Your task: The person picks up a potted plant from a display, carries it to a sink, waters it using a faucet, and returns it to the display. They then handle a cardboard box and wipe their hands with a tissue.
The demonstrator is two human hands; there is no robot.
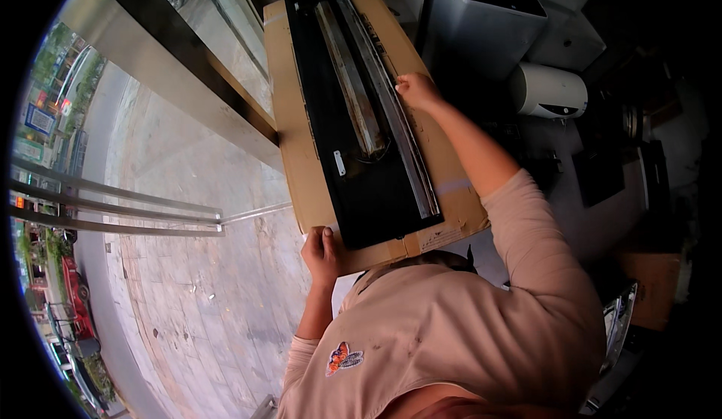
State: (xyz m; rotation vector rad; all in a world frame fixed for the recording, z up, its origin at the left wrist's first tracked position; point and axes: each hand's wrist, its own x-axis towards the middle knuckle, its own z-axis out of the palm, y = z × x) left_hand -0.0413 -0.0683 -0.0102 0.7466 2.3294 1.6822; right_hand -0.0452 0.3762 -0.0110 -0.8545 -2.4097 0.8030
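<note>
A long black panel (pixel 368 208) lies on a large cardboard box (pixel 301 186) in front of me. A stained metal channel (pixel 350 80) runs along its middle, and a long metal strip (pixel 387 103) borders its right side. Near the channel's close end is a small white label (pixel 339 163). My right hand (pixel 417 89) is closed at the panel's right edge, its fingertips against the metal strip. At the box's near left corner, my left hand (pixel 321 255) is closed with the thumb up; what its fingers hold is hidden.
A white cylindrical water heater (pixel 549 90) and a grey box-shaped appliance (pixel 485 20) stand to the right. Another cardboard box (pixel 650 287) is at the far right. Metal door frame bars (pixel 188 58) rise on the left, with tiled paving (pixel 180 291) beyond.
</note>
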